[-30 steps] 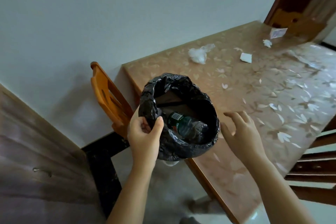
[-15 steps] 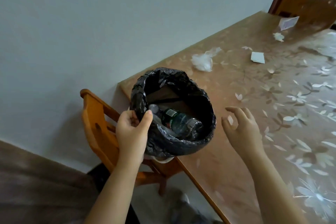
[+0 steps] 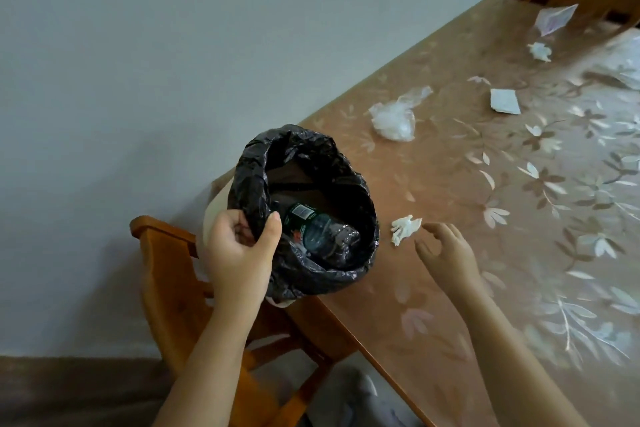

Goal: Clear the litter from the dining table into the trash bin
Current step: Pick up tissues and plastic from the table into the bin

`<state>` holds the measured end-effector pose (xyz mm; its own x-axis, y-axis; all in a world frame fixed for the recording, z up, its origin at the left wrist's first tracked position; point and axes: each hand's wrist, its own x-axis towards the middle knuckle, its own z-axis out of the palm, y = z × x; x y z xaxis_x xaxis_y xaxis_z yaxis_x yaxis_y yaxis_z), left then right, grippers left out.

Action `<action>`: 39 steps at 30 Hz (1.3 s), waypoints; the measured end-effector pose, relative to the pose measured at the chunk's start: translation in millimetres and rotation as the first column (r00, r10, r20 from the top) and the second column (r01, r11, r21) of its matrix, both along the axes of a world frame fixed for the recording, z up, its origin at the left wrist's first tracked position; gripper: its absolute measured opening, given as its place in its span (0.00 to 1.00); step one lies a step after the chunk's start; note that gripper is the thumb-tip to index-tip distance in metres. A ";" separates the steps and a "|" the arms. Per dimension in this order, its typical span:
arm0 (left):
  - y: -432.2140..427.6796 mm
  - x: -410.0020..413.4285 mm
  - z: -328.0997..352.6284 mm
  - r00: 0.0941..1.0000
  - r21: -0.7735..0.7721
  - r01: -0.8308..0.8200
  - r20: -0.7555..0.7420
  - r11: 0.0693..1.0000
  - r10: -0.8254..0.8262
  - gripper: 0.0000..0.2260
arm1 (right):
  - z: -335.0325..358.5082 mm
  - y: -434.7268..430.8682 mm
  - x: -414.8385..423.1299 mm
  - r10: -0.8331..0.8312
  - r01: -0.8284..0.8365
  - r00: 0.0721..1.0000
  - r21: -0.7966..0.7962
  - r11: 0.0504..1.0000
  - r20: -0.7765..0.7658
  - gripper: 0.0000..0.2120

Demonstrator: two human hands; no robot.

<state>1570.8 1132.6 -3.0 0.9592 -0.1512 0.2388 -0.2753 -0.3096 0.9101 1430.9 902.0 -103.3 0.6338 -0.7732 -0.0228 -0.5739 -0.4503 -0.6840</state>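
Since the earlier frames the view has swung right along the table, and a small crumpled tissue now shows just beyond the right hand, which has crept forward toward it. That hand is open, fingers curled and spread, holding nothing; its fingertips sit just beside the tissue but do not look to be touching it. The left hand is closed on the near rim of the bin, thumb inside the black liner and fingers outside, holding it at the table's corner above a chair. As for progress, one plastic bottle lies in the bin, so a start has been made, but most of the job is left. On the table remain the tissue, a clear plastic wad further back, a folded white paper, a second crumpled scrap and a flat wrapper near the far end. More plastic may lie at the right edge, though it is too blurred to tell. I judge the tissue the next pickup.
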 end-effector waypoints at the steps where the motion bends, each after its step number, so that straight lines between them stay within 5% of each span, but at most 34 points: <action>1: -1.2 5.9 -1.1 1.000 0.006 0.006 0.007 1.000 -0.006 0.10 | -5.9 -2.4 5.7 -0.015 0.015 1.000 0.015 1.000 -0.014 0.15; 19: -19.1 37.6 -1.4 0.998 -0.027 -0.007 -0.062 1.000 0.005 0.15 | -82.1 -41.0 64.4 -0.078 0.100 0.981 0.118 0.988 -0.180 0.10; 26: -16.8 33.2 -1.3 0.996 -0.039 -0.044 -0.086 0.998 0.040 0.14 | -74.6 -36.4 58.8 -0.093 0.102 0.993 0.121 0.987 -0.077 0.05; 39: -5.8 21.9 -4.1 0.996 -0.084 0.016 -0.089 0.996 -0.023 0.08 | 47.3 -6.2 34.6 -0.138 0.122 0.922 0.068 0.990 0.362 0.06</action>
